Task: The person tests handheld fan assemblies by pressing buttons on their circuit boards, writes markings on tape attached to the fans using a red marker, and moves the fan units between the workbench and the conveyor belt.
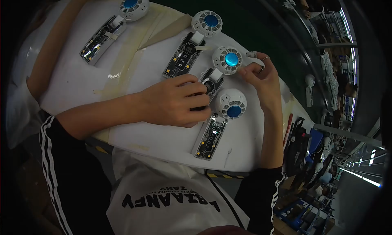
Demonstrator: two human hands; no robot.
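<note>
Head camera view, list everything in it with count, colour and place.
Round heads: four, white with blue centres, across the table
Circuit-board handles: four, mostly dark, one beside each head
Table: one, white, centre
Tape: at least one strip, yellowish, left part of tabletop
Flat piece: one, tan, upper middle
Red stick: one, red, right table edge
Background clutter: uncountable, partly blue, right
Co-worker's arm: one, bare forearm, upper left
Shirt: one, white, black lettering, bottom
Sleeves: two, black, white stripes, lower left and right
Left hand: one, bare, over a handle
Right hand: one, ringed, beside a head
</note>
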